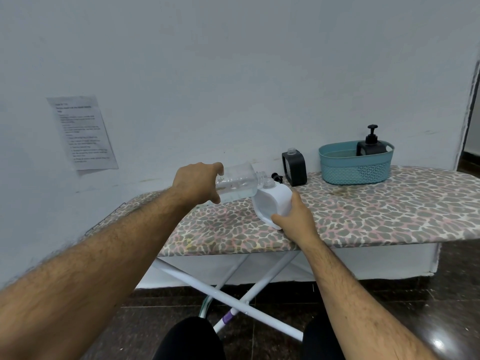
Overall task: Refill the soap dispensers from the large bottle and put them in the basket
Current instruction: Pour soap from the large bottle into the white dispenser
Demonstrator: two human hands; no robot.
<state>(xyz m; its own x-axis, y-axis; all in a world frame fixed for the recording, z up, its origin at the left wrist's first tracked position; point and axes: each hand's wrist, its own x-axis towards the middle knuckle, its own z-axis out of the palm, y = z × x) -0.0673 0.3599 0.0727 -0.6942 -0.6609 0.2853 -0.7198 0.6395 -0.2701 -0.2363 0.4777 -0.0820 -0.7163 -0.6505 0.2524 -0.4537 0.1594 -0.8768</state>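
One black dispenser (370,148) was already placed in the basket (355,165) at right of frame. At centre, the white dispenser (272,203), gripped by the right hand (296,216), was being filled from the clear bottle (237,181) clasped in the left hand (197,184); an uncapped black dispenser (294,166) remained.

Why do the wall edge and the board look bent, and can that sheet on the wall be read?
Head view: the wide-angle lens bows the ironing board and the wall corner at right; the paper sheet is too blurred to read; glare spots shine on the dark floor.

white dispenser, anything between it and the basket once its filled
Yes: the open black dispenser and a loose pump head stand on the board between the white dispenser and the basket.
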